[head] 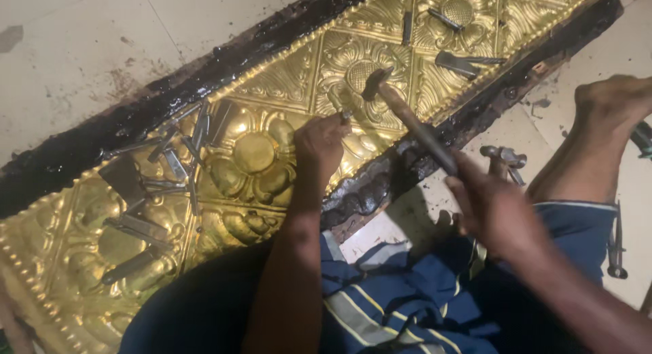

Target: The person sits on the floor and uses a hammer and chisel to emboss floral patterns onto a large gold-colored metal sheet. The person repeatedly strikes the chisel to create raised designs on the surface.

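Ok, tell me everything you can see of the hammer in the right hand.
The hammer has a small dark metal head, seemingly worn, on a long brownish handle that darkens towards the grip. The right hand grasps the handle's lower end. It slants up and left, its head poised just above a floral motif on the gold-coloured embossed metal sheet, close to the slim metal punch that the left hand holds. Whether head and punch touch is unclear.
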